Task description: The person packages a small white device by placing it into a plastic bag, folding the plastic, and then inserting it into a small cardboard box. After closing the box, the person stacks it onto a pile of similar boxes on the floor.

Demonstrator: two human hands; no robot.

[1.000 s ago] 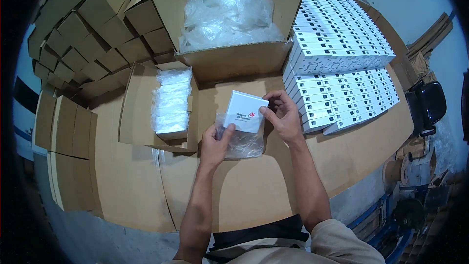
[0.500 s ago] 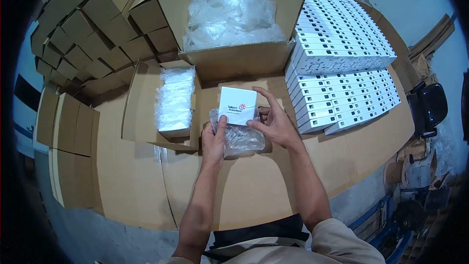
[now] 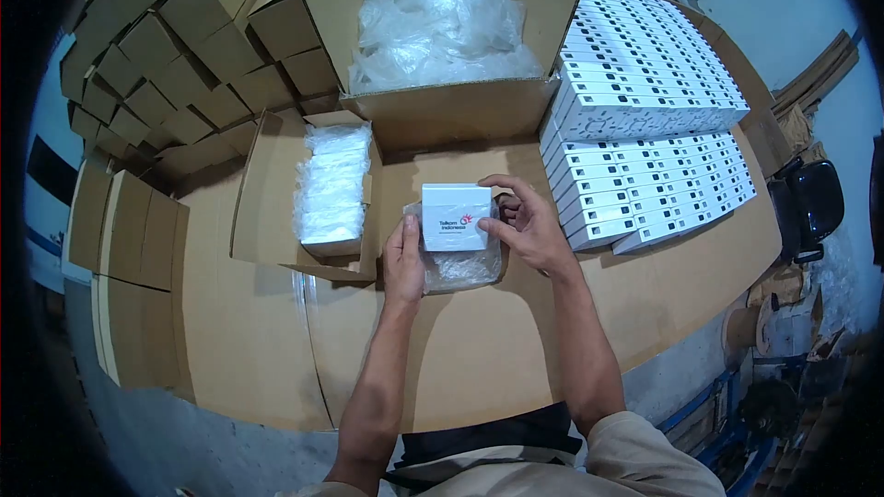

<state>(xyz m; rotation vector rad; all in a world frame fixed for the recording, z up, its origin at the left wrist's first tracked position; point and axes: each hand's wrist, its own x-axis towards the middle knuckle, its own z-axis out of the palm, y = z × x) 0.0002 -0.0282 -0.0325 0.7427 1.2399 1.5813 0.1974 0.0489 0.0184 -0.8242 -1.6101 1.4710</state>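
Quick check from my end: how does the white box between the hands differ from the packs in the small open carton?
The white box has its printed face uncovered; the packs are covered in crinkled plastic. The white box is single, between the left hand and right hand; the packs are lined up in the small carton. The white box shows a red logo; none can be made out on the packs. Both look whitish.
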